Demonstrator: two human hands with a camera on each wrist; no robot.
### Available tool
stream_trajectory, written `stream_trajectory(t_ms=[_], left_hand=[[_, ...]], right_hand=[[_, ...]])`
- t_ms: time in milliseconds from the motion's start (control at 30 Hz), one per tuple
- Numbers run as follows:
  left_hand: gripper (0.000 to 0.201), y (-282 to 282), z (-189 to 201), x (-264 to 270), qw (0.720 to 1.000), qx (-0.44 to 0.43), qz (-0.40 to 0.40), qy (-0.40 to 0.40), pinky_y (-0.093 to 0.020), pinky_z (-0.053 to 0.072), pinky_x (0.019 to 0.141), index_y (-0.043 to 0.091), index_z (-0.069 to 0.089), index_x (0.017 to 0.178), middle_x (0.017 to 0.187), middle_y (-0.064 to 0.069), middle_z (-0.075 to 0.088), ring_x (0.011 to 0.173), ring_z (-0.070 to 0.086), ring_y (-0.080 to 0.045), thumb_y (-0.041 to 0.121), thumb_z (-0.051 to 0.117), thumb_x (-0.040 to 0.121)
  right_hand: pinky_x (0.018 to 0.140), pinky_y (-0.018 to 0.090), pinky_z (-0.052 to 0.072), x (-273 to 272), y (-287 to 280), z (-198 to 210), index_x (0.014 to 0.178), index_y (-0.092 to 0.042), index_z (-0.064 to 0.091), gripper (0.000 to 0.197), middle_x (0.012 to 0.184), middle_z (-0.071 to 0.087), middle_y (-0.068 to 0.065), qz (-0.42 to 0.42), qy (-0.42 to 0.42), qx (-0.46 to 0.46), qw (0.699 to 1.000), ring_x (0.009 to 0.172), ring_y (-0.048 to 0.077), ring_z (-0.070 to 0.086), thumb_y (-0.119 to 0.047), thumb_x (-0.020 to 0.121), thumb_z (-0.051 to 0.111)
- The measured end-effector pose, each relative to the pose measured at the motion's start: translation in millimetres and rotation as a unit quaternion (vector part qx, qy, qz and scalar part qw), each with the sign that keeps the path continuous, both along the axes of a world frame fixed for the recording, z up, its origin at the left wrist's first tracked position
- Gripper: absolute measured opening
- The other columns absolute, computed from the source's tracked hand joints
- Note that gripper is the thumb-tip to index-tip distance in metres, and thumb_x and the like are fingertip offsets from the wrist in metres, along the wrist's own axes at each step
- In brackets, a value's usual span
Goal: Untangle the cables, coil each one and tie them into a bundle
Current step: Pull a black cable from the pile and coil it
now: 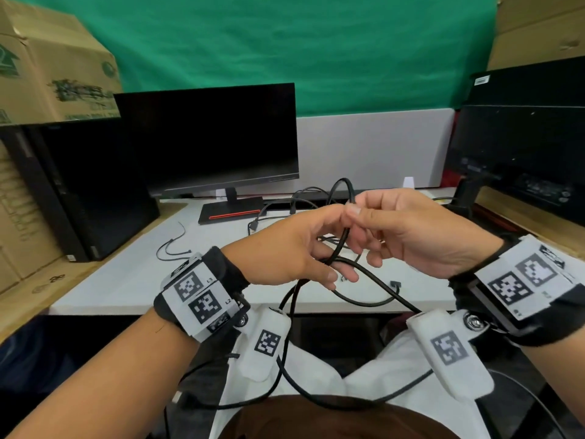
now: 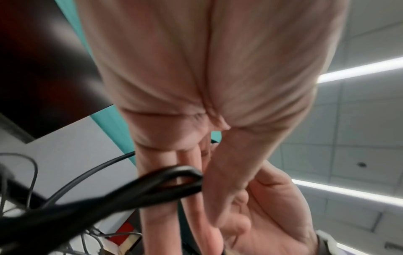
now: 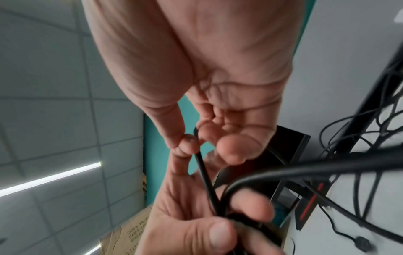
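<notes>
white desk [image 1: 133, 280] behind; left hand [image 1: 294, 251], right hand [image 1: 408, 236] grips clamped on black cable [image 1: 343, 240]

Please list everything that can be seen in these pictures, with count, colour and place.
cable: one, thick black, held over the desk edge, hanging to the lap
loose cables: several, black, far desk
thin wire: one, black, left desk
desk: one, white, centre
monitor: one, black, red stripe on base, rear centre
second monitor: one, black, right
computer tower: one, black, left
boxes: several, brown cardboard, both sides
backdrop: one, green, behind
left hand: grips the cable
right hand: pinches the cable
</notes>
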State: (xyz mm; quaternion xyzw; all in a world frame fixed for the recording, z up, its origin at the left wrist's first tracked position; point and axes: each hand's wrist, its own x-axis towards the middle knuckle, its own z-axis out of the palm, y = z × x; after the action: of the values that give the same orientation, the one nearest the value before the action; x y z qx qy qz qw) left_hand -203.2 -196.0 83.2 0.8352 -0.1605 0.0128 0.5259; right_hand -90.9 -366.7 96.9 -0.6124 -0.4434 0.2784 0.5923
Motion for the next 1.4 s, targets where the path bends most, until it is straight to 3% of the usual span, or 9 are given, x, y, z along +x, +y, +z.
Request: stream_trajectory(t_ms=[167,333,467,567,767,900,1133,1300,1400], left_hand=[[0.037,20.0,1.6,0.2,0.997,-0.065,0.043,-0.019,-0.045,0.062,0.078,0.012,0.057,0.101,0.108,-0.004,0.069,0.098,0.073,-0.036,-0.021,0.057,0.086],[0.042,50.4,17.4,-1.1,0.955,-0.135,0.211,-0.159,-0.037,0.062,0.068,0.004,0.061,0.091,0.082,-0.004,0.069,0.072,0.068,-0.016,-0.033,0.046,0.079],[0.053,80.1,36.8,-11.7,0.854,-0.224,0.375,-0.283,-0.036,0.061,0.059,0.013,0.061,0.076,0.069,0.002,0.062,0.054,0.057,-0.011,-0.033,0.034,0.069],[0.053,98.7,39.3,-21.5,0.801,-0.082,0.507,-0.307,-0.032,0.052,0.058,0.021,0.059,0.075,0.07,0.005,0.056,0.058,0.056,-0.011,-0.025,0.034,0.071],[0.038,36.6,28.9,-15.8,0.855,0.321,0.352,-0.205,-0.035,0.052,0.087,0.024,0.065,0.115,0.104,0.006,0.065,0.093,0.061,-0.014,0.001,0.058,0.085],[0.023,-15.9,15.2,-8.9,0.931,0.269,0.201,-0.142,-0.02,0.046,0.057,0.029,0.069,0.105,0.069,0.017,0.064,0.058,0.058,-0.002,0.046,0.056,0.097],[0.032,31.3,28.6,-0.9,0.84,0.249,0.38,-0.297,-0.025,0.035,0.055,0.015,0.064,0.074,0.058,0.006,0.048,0.052,0.042,-0.004,0.025,0.052,0.102],[0.034,80.1,33.9,-8.1,0.822,0.083,0.487,-0.283,-0.033,0.04,0.052,0.006,0.059,0.075,0.059,-0.006,0.046,0.051,0.043,-0.018,0.017,0.044,0.103],[0.035,95.8,41.0,-11.4,0.799,-0.038,0.532,-0.279,-0.024,0.035,0.041,0.018,0.055,0.073,0.058,0.001,0.041,0.044,0.039,-0.009,0.021,0.04,0.105]], right_hand=[[0.053,0.038,0.056,4.2,0.5,-4.7,0.077,-0.012,0.054,0.027,0.07,0.051,0.005,-0.103,-0.084,-0.039,0.99,0.055,0.016,0.053,-0.022,0.102,0.051],[0.086,0.054,0.054,17.6,-2.7,-14.8,0.094,-0.002,0.055,0.024,0.093,0.073,0.015,-0.104,-0.155,-0.156,0.97,0.075,0.022,0.072,-0.02,0.103,0.043],[0.057,0.037,0.048,25.5,-6.7,-14.6,0.084,-0.009,0.044,0.026,0.063,0.068,0.009,-0.086,-0.16,-0.152,0.971,0.049,0.026,0.058,-0.022,0.106,0.039],[0.045,0.028,0.038,33.3,-10.3,-9.4,0.079,-0.017,0.045,0.028,0.052,0.045,-0.004,-0.128,-0.18,-0.106,0.97,0.042,0.009,0.04,-0.027,0.105,0.042],[0.041,0.016,0.027,24.7,-6.9,-6.4,0.071,-0.031,0.049,0.036,0.057,0.035,-0.012,-0.112,-0.199,-0.046,0.973,0.044,0.001,0.032,-0.032,0.106,0.041],[0.042,0.008,0.031,16.6,-4.1,-7.4,0.089,-0.011,0.052,0.027,0.052,0.041,-0.018,-0.1,-0.241,-0.031,0.965,0.042,0.0,0.037,-0.028,0.106,0.04],[0.054,0.037,0.045,40.2,-14.9,-1.8,0.086,-0.015,0.049,0.025,0.063,0.053,0.003,-0.15,-0.204,-0.07,0.965,0.054,0.021,0.052,-0.031,0.104,0.044],[0.057,0.039,0.053,43.7,-16.0,-1.0,0.086,-0.02,0.05,0.025,0.063,0.055,0.0,-0.114,-0.148,-0.097,0.978,0.056,0.027,0.06,-0.037,0.104,0.044],[0.055,0.036,0.056,41.5,-14.8,0.1,0.091,-0.018,0.05,0.022,0.072,0.061,0.006,-0.116,-0.144,-0.117,0.976,0.062,0.028,0.067,-0.034,0.105,0.044]])
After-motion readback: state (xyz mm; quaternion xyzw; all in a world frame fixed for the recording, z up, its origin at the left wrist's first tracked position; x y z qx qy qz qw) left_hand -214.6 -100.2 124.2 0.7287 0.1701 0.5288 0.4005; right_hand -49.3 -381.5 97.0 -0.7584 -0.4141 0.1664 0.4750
